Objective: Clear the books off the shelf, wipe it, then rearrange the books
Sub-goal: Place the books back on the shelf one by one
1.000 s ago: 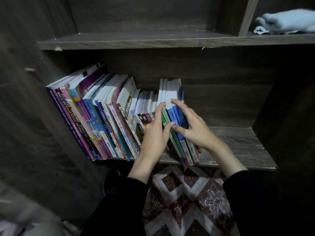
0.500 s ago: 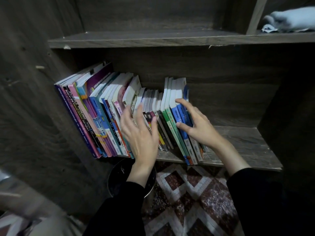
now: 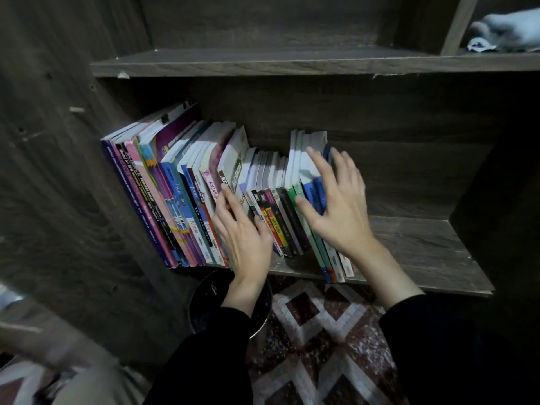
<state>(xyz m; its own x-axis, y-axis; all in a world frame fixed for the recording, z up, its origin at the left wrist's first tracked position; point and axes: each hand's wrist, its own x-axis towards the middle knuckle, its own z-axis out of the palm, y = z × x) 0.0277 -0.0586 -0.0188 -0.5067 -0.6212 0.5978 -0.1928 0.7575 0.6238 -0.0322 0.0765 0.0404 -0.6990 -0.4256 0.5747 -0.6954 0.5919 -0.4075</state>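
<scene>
A row of books [image 3: 175, 194] stands leaning left on the dark wooden shelf [image 3: 415, 247], filling its left half. My left hand [image 3: 242, 229] lies with straight fingers against the spines of the white and orange books in the middle of the row. My right hand [image 3: 336, 206] spreads over the rightmost books [image 3: 306, 159], white, green and blue ones, thumb on the green spine and fingers on the blue cover. Neither hand grips a book. A pale cloth [image 3: 508, 32] lies on the shelf above at the far right.
The right half of the shelf board is bare wood. A dark round bin [image 3: 204, 302] stands on the floor below the shelf, beside a red and white patterned rug [image 3: 321, 331]. The cabinet's side wall [image 3: 73, 200] rises close on the left.
My left hand slid left from the green and blue books to the middle of the row. My right hand stayed on the rightmost books, fingers spreading higher. The camera drew closer.
</scene>
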